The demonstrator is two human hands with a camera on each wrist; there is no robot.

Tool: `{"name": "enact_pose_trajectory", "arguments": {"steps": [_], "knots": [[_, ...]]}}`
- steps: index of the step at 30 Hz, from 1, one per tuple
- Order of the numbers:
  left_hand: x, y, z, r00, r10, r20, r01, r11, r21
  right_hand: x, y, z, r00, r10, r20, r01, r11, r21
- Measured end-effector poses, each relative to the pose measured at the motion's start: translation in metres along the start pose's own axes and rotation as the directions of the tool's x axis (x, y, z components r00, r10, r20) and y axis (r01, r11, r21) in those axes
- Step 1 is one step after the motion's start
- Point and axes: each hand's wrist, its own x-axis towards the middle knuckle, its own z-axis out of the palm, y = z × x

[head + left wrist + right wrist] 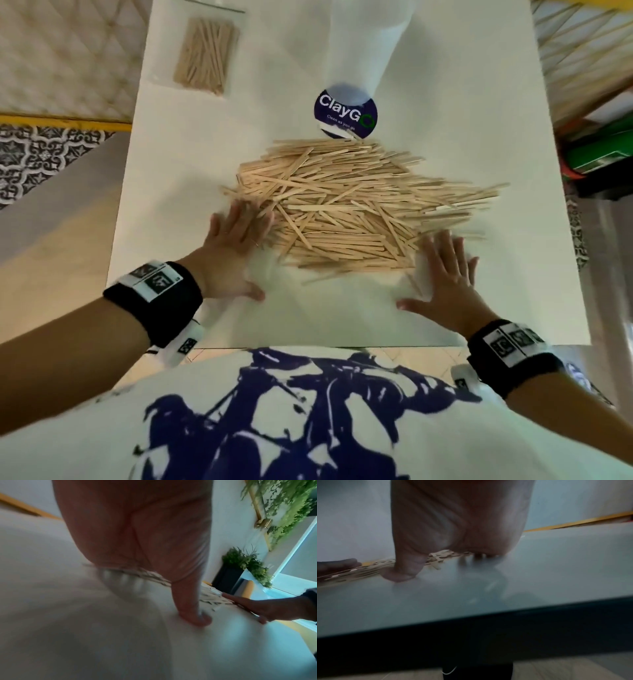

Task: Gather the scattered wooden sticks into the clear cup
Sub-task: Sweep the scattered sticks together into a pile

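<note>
A broad pile of thin wooden sticks [346, 209] lies spread over the middle of the white table [191, 164]. Behind it the tall clear cup [363, 54] stands by a round blue "ClayGo" sticker [346, 113]. My left hand [236, 250] lies flat, palm down, its straight fingers touching the pile's left edge. At the pile's near right edge my right hand [445, 270] lies flat as well, fingers spread. The left wrist view shows the left palm [137, 540] over the table with sticks [211, 597] beyond. In the right wrist view the right palm [453, 520] hovers by the sticks [440, 557].
A clear bag of more sticks [205, 54] lies at the table's far left corner. The table's near edge [342, 346] runs just in front of my body. Patterned floor [44, 154] is on the left, green items [599, 161] on the right.
</note>
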Motion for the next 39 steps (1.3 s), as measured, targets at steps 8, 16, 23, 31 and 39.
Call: {"name": "enact_pose_trajectory", "arguments": {"steps": [8,16,23,31,39], "knots": [[0.049,0.047,-0.005,0.989,0.069,-0.128,-0.07,0.997,-0.008,0.047,-0.057,-0.001,0.993,-0.093,-0.071,0.099,0.992,0.079],[0.058,0.06,-0.038,0.958,-0.107,-0.265,0.07,0.987,-0.144,0.083,-0.061,-0.051,0.968,-0.061,-0.242,0.084,0.993,0.087],[0.112,0.022,-0.104,0.853,-0.429,-0.299,0.224,0.817,-0.532,0.19,-0.101,-0.11,0.969,-0.238,-0.06,0.239,0.971,0.003],[0.09,0.028,-0.088,0.933,-0.245,-0.263,0.146,0.927,-0.345,0.197,-0.096,-0.1,0.898,-0.439,-0.035,0.427,0.887,-0.179],[0.105,0.016,-0.103,0.894,-0.285,-0.346,0.142,0.912,-0.385,0.195,-0.088,-0.123,0.968,-0.248,0.045,0.248,0.969,0.016]]}}
